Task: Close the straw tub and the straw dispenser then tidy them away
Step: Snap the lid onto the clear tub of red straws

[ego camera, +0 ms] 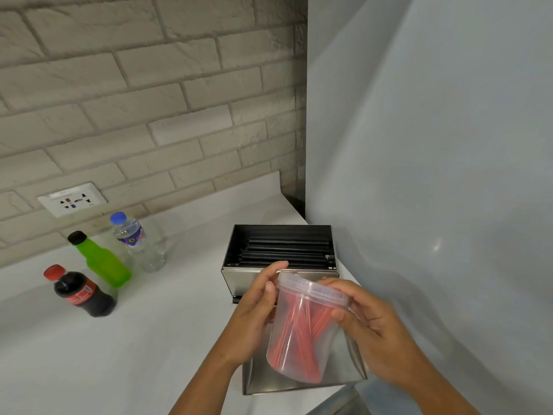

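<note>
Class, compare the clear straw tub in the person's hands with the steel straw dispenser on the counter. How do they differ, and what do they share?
The straw tub is clear plastic and round; the straw dispenser is steel and boxy. The tub holds red straws, the dispenser black ones. The tub has its lid on and is held tilted by the left hand and right hand; the dispenser stands open on the counter. Both store drinking straws.

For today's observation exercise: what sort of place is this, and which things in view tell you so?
Probably a drinks counter in a café or kitchen. A steel straw dispenser stands open on the white counter, full of black straws; both hands hold a tub of red straws; three drink bottles stand below a wall socket.
</note>
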`<state>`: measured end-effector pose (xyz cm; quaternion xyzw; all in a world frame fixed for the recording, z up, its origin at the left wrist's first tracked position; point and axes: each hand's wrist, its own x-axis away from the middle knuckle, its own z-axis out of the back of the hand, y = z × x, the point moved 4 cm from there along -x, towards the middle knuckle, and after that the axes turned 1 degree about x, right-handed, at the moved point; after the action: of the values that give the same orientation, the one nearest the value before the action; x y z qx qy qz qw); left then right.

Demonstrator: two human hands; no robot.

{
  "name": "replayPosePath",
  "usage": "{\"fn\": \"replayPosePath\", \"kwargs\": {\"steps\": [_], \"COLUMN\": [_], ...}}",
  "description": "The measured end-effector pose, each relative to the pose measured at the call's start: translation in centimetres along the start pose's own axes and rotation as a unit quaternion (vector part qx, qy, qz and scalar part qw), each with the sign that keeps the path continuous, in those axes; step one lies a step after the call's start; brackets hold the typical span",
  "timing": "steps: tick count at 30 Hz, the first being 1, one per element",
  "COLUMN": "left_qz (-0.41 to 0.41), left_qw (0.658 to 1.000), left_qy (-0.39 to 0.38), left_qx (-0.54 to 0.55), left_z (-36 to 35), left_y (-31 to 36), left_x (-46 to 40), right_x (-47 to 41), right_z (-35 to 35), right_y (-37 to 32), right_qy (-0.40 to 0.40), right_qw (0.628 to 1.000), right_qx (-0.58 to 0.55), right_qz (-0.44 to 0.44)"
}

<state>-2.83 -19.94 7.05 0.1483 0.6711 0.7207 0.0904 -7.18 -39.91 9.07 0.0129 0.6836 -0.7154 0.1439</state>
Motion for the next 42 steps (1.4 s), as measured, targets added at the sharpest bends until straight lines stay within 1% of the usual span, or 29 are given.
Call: {"fn": "replayPosePath", "kwargs": {"steps": [3,6,11,14,17,21,23,26,29,31,33,37,40,42], "left_qz": [0.030,-0.001,-0.069,-0.092,-0.101,-0.094,-0.084,-0.045,-0.011,0.012,0.017,-0.004,-0.011,-0.019], "left_qw": [0.998,0.995,0.994,0.992,0.992,0.991,0.992,0.997,0.995,0.990,0.987,0.980,0.983,0.985], "left_qy": [-0.003,0.007,0.040,0.058,0.056,0.073,0.073,0.049,0.057,0.069,0.098,0.162,0.158,0.148], "left_qx": [0.055,0.099,0.075,0.064,0.055,0.064,0.051,0.035,0.079,0.119,0.129,0.112,0.097,0.087], "left_z": [0.2,0.1,0.8,1.0,0.6,0.6,0.5,-0.1,-0.7,-1.3,-1.6,-1.1,-0.7,-0.7], "left_y": [0.1,0.6,1.9,2.3,2.5,2.3,2.1,1.6,0.7,0.1,-0.2,0.3,0.5,0.8], "left_x": [0.1,0.3,-0.1,-0.2,-0.2,0.2,0.4,0.9,1.7,1.9,2.0,2.0,2.2,2.3], "right_x": [0.1,0.0,-0.4,-0.8,-1.1,-1.4,-1.2,-1.0,-0.7,-0.6,-0.4,-0.9,-1.6,-2.2], "right_z": [-0.2,0.0,0.3,0.4,0.0,-0.1,-0.3,-0.3,0.0,-0.2,-0.7,-0.9,-0.5,-0.7], "right_y": [-0.2,0.0,-0.8,-2.0,-2.8,-2.6,-2.5,-2.7,-2.6,-2.4,-2.1,-2.1,-2.7,-3.2], "right_qy": [-0.012,-0.018,-0.023,-0.008,-0.010,0.010,0.024,0.078,0.140,0.161,0.156,0.100,0.075,0.048], "right_qw": [0.997,0.995,0.998,0.992,0.986,0.985,0.984,0.985,0.981,0.977,0.978,0.984,0.983,0.985], "right_qx": [-0.080,-0.088,0.029,0.117,0.166,0.173,0.173,0.153,0.134,0.132,0.132,0.145,0.169,0.165], "right_qz": [-0.014,-0.037,-0.057,-0.044,-0.017,-0.029,-0.017,0.005,0.024,0.039,0.048,0.032,0.007,-0.007]}}
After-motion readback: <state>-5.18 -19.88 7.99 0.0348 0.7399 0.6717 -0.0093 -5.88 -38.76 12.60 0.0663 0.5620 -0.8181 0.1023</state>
